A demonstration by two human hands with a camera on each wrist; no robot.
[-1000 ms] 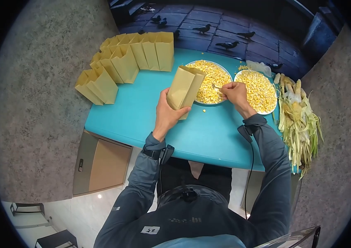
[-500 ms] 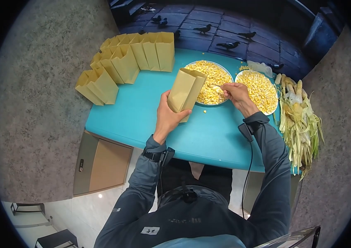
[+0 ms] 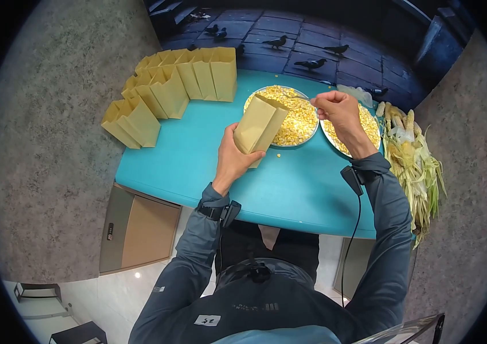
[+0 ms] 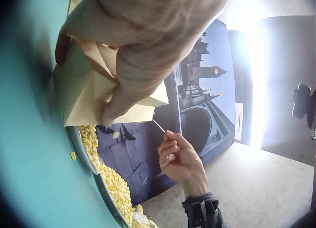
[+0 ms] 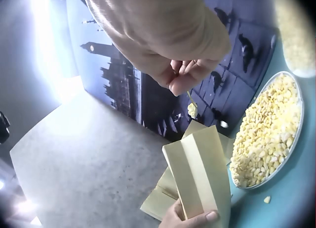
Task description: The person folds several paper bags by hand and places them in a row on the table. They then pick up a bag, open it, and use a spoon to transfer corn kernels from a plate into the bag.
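Note:
My left hand (image 3: 233, 157) grips a tan paper bag (image 3: 256, 126) low down, fingers and thumb round its sides, with the bag's mouth tilted up to the right. Above the plates, my right hand (image 3: 342, 116) pinches the thin handle of a small spoon (image 3: 300, 96). Corn kernels (image 5: 192, 110) sit heaped on the spoon's end in the right wrist view, just beyond the bag's mouth. A loose kernel (image 5: 224, 124) hangs in the air there. Behind the bag lies a round plate (image 3: 315, 129) full of corn kernels, partly covered by the bag.
Several tan paper bags (image 3: 169, 86) stand upright at the back left. A second corn plate (image 3: 343, 150) lies partly under my right arm, beside husks and cobs (image 3: 412, 166) at the right edge. One kernel (image 3: 279, 155) lies on the teal table (image 3: 197, 155).
The right hand has risen from the corn on the nearer plate and moved slightly right, lifting the spoon out with kernels on it. The left hand and bag have barely moved.

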